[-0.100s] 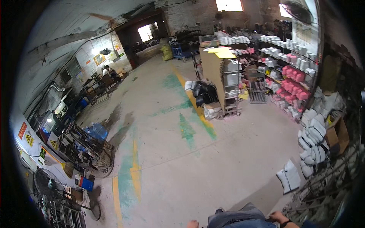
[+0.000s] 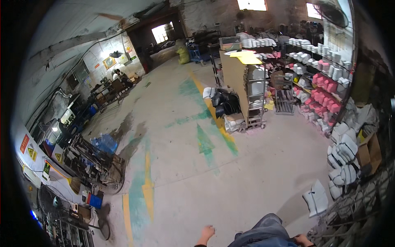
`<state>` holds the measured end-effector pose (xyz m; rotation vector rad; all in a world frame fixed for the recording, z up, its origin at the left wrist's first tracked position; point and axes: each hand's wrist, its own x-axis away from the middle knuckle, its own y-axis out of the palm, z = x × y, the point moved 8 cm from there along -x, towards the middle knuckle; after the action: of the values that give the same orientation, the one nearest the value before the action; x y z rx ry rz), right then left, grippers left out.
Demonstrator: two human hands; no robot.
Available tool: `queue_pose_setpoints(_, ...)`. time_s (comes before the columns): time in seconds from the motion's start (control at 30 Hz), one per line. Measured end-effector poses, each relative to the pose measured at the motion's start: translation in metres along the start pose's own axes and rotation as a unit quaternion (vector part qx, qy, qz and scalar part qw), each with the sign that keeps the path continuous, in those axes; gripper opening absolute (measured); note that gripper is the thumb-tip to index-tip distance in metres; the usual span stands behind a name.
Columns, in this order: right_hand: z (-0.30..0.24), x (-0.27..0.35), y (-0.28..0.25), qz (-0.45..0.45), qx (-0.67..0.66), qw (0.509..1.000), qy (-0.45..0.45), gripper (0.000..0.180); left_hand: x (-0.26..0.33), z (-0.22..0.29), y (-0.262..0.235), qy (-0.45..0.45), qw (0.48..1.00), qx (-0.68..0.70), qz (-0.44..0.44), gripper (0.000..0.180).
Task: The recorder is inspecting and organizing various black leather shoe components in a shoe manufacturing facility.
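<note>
My left hand (image 2: 208,232) hangs over the floor at the lower edge, fingers curled in, with nothing showing in it. Close to the right side of my blue top, my right hand (image 2: 303,240) is partly cut off by the frame edge; its fingers are too small to make out. Between the hands are my dark grey trousers (image 2: 268,224), one knee forward. Nearest to my right hand on the floor is a strapped white bundle (image 2: 316,199). Neither hand touches any goods.
Shelves of white and pink bundles (image 2: 325,99) stand at the right, beside a wheeled rack (image 2: 255,99). White bundles (image 2: 343,152) and a cardboard box (image 2: 370,152) line the right side. A loaded cart (image 2: 103,164) and a broom (image 2: 74,185) are at left. Painted arrows (image 2: 203,142) mark the floor.
My left hand has come farther up and forward into view, while my right hand has dropped back toward the lower edge. A knee has swung forward. The surroundings have shifted slightly to the right.
</note>
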<state>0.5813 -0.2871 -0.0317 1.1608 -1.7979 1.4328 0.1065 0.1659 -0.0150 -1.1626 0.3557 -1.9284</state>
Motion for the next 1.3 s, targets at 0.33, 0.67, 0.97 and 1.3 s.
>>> queue_pose_setpoints(0.33,-0.34,-0.255,-0.141,-0.024,0.111,0.992,-0.053,0.021,-0.221,0.197,-0.053,-0.063,0.977,0.201,0.014,0.042)
queue_pose_setpoints(0.67,-0.902,-0.337,-0.313,0.013,0.041,0.941,-0.334,0.031,-0.272,0.181,0.015,-0.365,0.895,0.238,-0.099,0.039)
queue_pose_setpoints(0.97,-1.101,-0.457,-0.296,-0.099,0.145,0.952,-0.251,0.026,-0.562,0.385,-0.155,-0.249,0.9,0.357,0.007,0.036)
queue_pose_setpoints(1.3,-1.396,-0.691,-0.246,-0.145,-0.033,0.973,-0.178,0.028,-0.696,0.523,-0.286,-0.21,0.819,0.506,0.169,0.048)
